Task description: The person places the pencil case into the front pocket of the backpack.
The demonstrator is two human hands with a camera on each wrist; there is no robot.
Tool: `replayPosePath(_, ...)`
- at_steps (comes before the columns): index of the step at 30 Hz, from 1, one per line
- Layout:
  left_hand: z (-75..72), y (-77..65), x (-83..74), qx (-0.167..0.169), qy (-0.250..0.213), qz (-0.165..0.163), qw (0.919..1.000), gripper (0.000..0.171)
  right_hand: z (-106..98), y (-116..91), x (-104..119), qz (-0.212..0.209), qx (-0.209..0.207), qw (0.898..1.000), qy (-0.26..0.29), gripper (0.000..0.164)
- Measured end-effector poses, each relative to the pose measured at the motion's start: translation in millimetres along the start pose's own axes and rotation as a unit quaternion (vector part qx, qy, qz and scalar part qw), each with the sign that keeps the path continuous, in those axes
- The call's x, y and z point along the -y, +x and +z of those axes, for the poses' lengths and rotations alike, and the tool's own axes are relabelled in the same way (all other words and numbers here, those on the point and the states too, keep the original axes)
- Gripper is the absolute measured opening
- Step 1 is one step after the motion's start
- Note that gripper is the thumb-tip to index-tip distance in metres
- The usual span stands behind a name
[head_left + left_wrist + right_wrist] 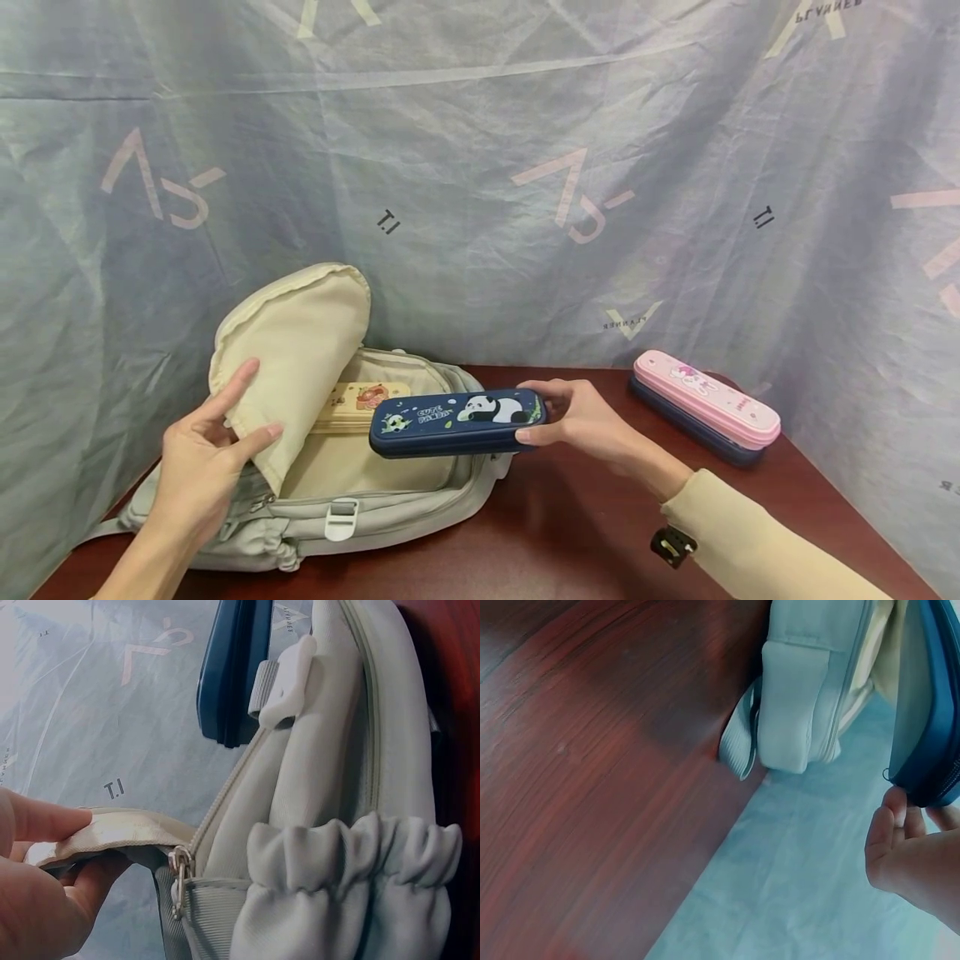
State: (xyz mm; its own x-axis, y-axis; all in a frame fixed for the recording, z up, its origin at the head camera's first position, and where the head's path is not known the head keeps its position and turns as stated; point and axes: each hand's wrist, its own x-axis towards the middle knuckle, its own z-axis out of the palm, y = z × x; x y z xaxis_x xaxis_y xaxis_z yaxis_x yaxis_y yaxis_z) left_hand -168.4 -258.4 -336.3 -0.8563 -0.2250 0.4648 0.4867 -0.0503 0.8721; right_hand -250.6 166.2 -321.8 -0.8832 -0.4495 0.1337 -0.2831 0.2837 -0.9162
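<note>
A pale grey-green backpack (390, 512) lies on the table with its front flap (300, 350) folded up, showing a cream lining. My left hand (198, 458) pinches the flap's edge between thumb and fingers; the left wrist view shows this hold beside a metal zipper pull (180, 881). With thumb and fingers my right hand (581, 421) grips one end of a navy panda pencil case (457, 421), held level over the backpack's opening. Inside the opening sits a cream-yellow case (348, 404) with a reddish picture, partly hidden by the flap and the panda case.
At the right of the dark red table (570, 517), a pink pencil case (705, 396) is stacked on a navy one (697, 429). Grey printed cloth (480, 208) hangs behind and at the sides. The backpack's strap (739, 742) touches the table.
</note>
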Motion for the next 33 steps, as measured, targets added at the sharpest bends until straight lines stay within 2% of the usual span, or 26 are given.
replayPosePath(12,-0.1,0.6,-1.2,-0.002,-0.002,0.004,1.0,0.081,31,21,4,0.003,0.009,1.0,-0.003,0.056)
replayPosePath(19,0.2,1.0,-0.3,-0.01,-0.009,-0.002,0.9999,0.081,46,29,5,0.025,0.01,1.0,-0.002,0.069)
replayPosePath(22,0.2,0.8,-0.5,-0.012,-0.009,-0.003,0.9999,0.081,52,33,6,0.024,0.01,1.0,-0.005,0.066)
replayPosePath(33,0.6,0.2,-0.9,-0.011,-0.004,-0.006,0.9999,0.081,70,41,8,0.013,0.005,0.999,-0.043,0.065)
